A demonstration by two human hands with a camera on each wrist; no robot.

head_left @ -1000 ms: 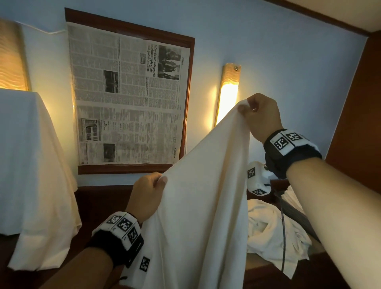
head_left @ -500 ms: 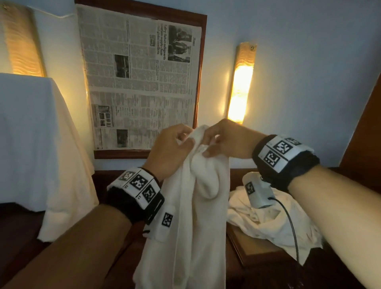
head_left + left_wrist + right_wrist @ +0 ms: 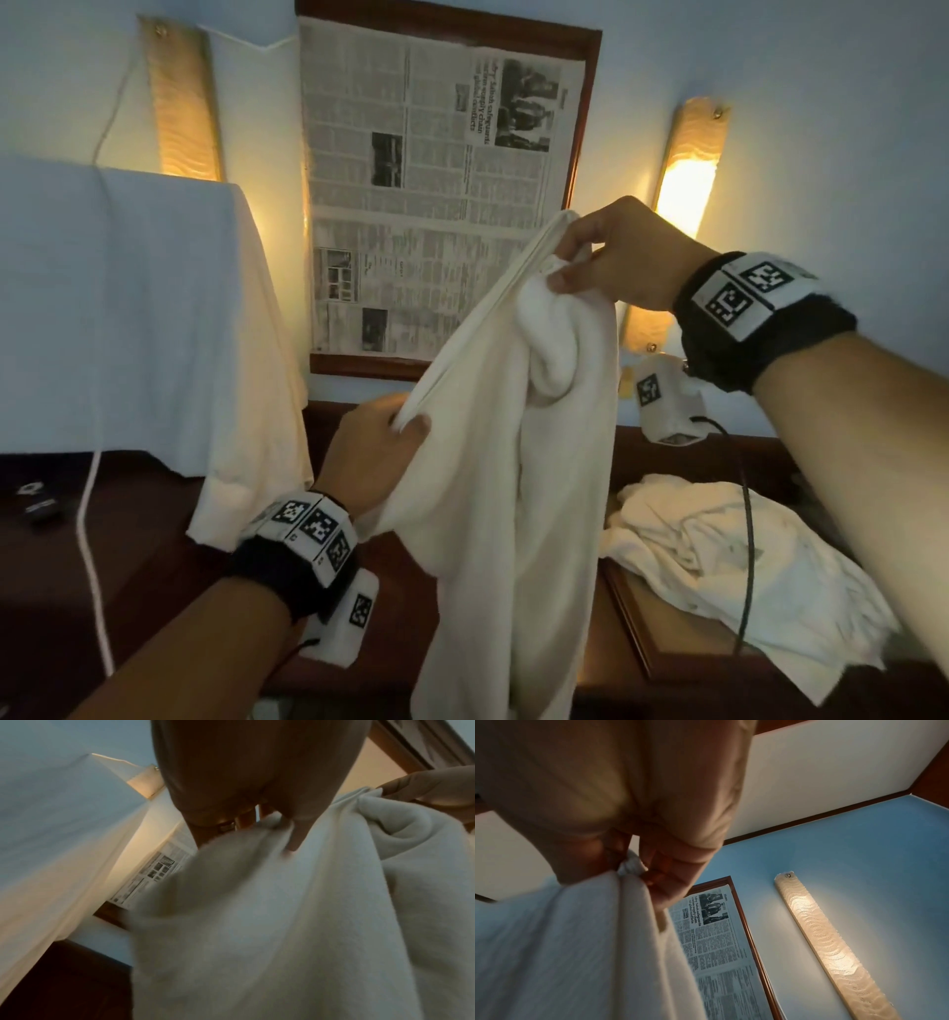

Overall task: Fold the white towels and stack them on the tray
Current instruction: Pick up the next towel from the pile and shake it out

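- The white towel [image 3: 518,462] hangs doubled lengthwise in the air, left of the tray [image 3: 634,616]; by my reading only the first fold is made.
- The right hand [image 3: 611,257] pinches its gathered top corners; the left hand [image 3: 375,452] pinches the doubled edge lower down.
- A crumpled towel heap [image 3: 719,560] lies unfolded on the tray, so nothing is stacked yet.
- The tray sits on a dark wooden surface [image 3: 154,565]; behind it, a blue wall [image 3: 821,103] carries a framed newspaper [image 3: 436,180] and lit wall lamps [image 3: 685,180].

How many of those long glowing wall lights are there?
2. One wall light is left of the framed newspaper, above the draped cloth; the other wall light is right of it, behind the right hand.
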